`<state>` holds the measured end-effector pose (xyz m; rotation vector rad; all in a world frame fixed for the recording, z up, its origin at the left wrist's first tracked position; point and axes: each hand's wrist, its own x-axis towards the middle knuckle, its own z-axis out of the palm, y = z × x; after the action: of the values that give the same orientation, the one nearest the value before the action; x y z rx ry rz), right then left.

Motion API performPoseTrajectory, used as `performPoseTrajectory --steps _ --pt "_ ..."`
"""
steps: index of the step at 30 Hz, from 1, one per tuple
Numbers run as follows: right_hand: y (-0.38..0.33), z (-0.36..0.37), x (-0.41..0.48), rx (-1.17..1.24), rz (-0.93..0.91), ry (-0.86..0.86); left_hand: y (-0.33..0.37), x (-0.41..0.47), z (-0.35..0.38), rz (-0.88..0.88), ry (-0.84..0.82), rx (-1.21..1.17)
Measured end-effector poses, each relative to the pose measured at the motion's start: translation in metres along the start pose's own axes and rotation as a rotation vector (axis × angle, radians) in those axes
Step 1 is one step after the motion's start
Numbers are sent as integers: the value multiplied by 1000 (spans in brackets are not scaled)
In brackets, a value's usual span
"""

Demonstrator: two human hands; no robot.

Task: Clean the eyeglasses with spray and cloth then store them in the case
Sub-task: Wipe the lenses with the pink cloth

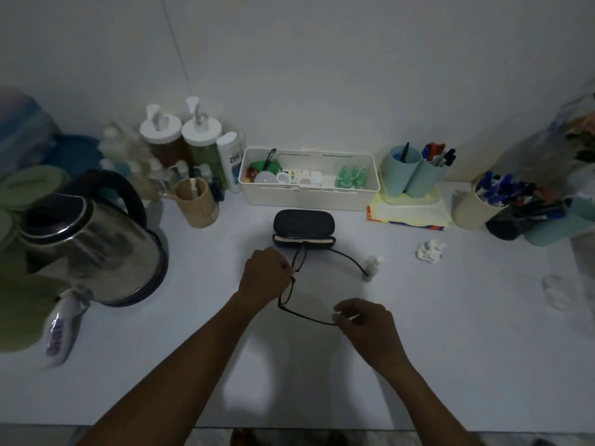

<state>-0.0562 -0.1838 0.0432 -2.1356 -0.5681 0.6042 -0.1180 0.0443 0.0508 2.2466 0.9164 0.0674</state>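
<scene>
Eyeglasses (pixel 309 318) with a thin dark frame hang over the white table (pixel 450 349), just in front of the open black case (pixel 304 228). The left hand (pixel 264 275) pinches one end with curled fingers, and the right hand (pixel 363 320) pinches the other. A small spray bottle (pixel 372 265) stands right of the case, with a crumpled white cloth (pixel 431 251) farther right.

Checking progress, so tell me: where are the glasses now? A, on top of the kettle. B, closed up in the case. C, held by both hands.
C: the left hand and right hand each pinch the glasses, in front of the open case.
</scene>
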Motion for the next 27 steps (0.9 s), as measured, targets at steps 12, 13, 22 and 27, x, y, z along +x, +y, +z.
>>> performPoseTrajectory --steps 12,13,22,27 --pt "-16 -10 12 351 69 -25 -3 10 -4 -227 -46 -303" --pt "-18 -12 15 470 96 -26 -3 9 -6 -260 -51 -341" --pt "-49 17 21 906 187 36 23 -5 -16 -536 -93 -817" --pt "-66 28 28 621 36 81 23 -10 -26 -545 -74 -870"
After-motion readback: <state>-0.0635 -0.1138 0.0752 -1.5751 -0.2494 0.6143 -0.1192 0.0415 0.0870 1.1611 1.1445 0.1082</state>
